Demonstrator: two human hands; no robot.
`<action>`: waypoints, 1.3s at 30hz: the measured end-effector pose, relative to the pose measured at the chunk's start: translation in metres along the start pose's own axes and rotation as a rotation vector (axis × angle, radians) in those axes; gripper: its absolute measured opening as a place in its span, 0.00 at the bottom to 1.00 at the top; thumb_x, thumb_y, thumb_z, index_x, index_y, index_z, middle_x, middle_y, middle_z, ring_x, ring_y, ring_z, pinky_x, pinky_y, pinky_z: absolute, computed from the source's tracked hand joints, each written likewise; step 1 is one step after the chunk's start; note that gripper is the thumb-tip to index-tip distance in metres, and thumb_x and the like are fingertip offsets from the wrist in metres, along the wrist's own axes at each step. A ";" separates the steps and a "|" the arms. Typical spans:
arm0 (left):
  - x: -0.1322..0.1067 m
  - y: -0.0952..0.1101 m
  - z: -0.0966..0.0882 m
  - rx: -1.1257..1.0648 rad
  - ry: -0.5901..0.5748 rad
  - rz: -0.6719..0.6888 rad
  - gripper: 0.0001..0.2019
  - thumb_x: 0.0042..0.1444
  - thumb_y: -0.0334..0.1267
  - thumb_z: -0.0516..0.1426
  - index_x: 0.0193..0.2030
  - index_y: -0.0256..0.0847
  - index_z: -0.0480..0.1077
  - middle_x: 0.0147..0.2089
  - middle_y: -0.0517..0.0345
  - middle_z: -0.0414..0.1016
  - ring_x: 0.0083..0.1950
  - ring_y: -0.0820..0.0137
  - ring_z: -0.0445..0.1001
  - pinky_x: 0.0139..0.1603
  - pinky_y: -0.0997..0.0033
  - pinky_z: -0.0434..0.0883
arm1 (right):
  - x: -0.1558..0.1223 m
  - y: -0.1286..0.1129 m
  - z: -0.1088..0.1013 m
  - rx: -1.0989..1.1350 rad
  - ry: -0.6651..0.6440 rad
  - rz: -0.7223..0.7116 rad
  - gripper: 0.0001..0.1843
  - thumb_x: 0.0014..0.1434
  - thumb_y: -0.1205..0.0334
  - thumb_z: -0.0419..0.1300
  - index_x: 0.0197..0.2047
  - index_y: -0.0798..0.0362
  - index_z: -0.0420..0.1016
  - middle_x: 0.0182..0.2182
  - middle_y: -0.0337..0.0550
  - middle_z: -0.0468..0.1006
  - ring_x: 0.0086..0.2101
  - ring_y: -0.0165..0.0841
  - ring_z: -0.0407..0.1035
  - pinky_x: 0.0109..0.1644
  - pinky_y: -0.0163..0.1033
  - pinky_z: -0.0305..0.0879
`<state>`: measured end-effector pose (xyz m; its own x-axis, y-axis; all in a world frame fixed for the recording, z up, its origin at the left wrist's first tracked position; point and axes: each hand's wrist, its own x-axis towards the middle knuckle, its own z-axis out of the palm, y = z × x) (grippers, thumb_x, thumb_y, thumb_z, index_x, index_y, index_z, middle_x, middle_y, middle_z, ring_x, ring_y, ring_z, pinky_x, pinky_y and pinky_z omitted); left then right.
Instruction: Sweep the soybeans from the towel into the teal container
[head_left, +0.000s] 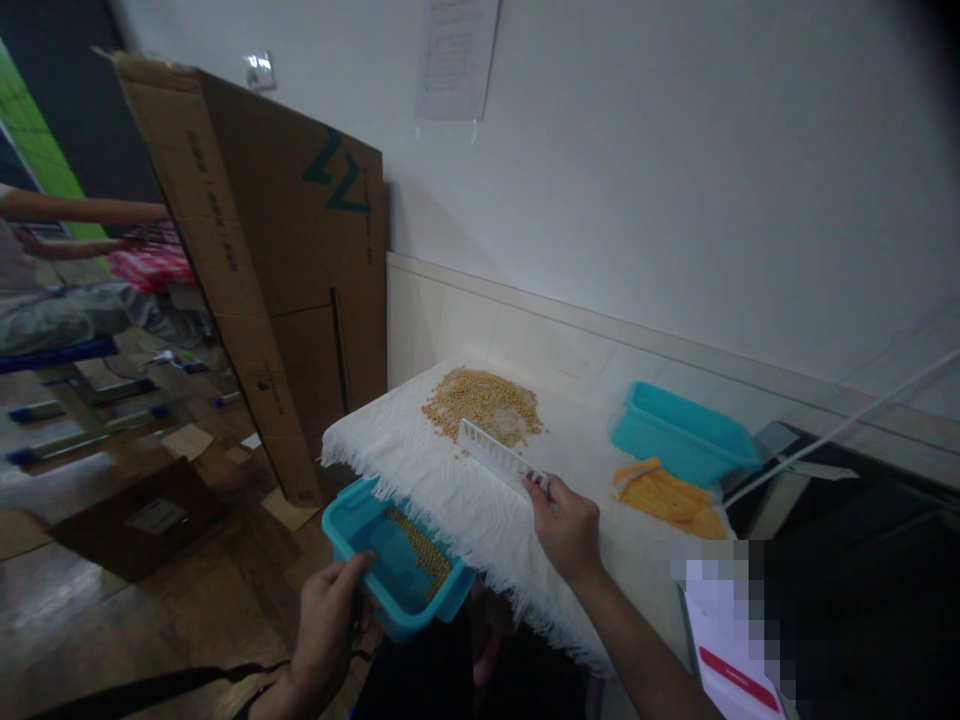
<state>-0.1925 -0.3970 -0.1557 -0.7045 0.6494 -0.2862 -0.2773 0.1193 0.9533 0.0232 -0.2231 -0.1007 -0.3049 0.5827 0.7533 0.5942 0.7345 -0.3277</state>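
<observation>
My left hand grips the near left rim of a teal plastic basin, held below the table's fringed front edge. Some yellow beans lie along the basin's far and right side. My right hand pinches one end of a white slotted plastic strip, which stands on edge on the white cloth. The strip's far end meets the near side of a spread pile of yellow beans, perhaps soybeans. A few loose beans lie close to the strip.
A second teal basin and a folded yellow cloth lie on the table's right. A tall cardboard box stands to the left. Beyond it sits another person with a pink checked cloth. A white wall rises behind the table.
</observation>
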 end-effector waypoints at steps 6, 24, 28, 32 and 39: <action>0.000 0.002 0.001 0.005 -0.008 0.000 0.21 0.45 0.52 0.58 0.12 0.41 0.62 0.07 0.66 0.59 0.09 0.78 0.54 0.10 0.78 0.49 | 0.000 -0.001 0.002 -0.007 0.015 -0.013 0.14 0.64 0.58 0.53 0.37 0.56 0.77 0.26 0.43 0.81 0.23 0.31 0.75 0.29 0.31 0.65; -0.001 0.003 -0.001 -0.002 -0.008 -0.013 0.21 0.46 0.52 0.59 0.12 0.40 0.64 0.07 0.66 0.59 0.09 0.78 0.54 0.11 0.79 0.49 | -0.001 -0.011 0.003 0.108 -0.030 -0.099 0.12 0.64 0.61 0.54 0.39 0.56 0.78 0.30 0.46 0.82 0.27 0.32 0.77 0.32 0.31 0.70; -0.001 0.004 0.000 0.005 -0.002 -0.012 0.21 0.45 0.52 0.59 0.11 0.40 0.63 0.06 0.66 0.59 0.09 0.78 0.54 0.10 0.79 0.49 | -0.001 -0.012 0.003 0.121 -0.040 -0.109 0.12 0.64 0.60 0.54 0.39 0.55 0.78 0.29 0.44 0.82 0.26 0.31 0.77 0.32 0.31 0.71; 0.000 0.004 0.000 0.016 -0.008 -0.002 0.22 0.45 0.52 0.59 0.11 0.40 0.63 0.06 0.66 0.59 0.09 0.79 0.55 0.11 0.79 0.50 | -0.001 -0.013 0.002 0.141 -0.047 -0.144 0.10 0.63 0.61 0.55 0.39 0.55 0.78 0.29 0.43 0.82 0.27 0.31 0.77 0.32 0.31 0.71; 0.002 0.000 -0.003 0.031 -0.018 0.000 0.22 0.47 0.52 0.58 0.11 0.40 0.64 0.06 0.65 0.60 0.09 0.78 0.55 0.10 0.79 0.50 | -0.002 -0.015 0.001 0.172 -0.089 -0.158 0.10 0.64 0.62 0.55 0.41 0.53 0.78 0.33 0.43 0.83 0.31 0.32 0.78 0.35 0.31 0.72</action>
<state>-0.1965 -0.3979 -0.1563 -0.6930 0.6625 -0.2843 -0.2564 0.1420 0.9561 0.0134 -0.2350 -0.0978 -0.4524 0.4786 0.7525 0.4005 0.8629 -0.3081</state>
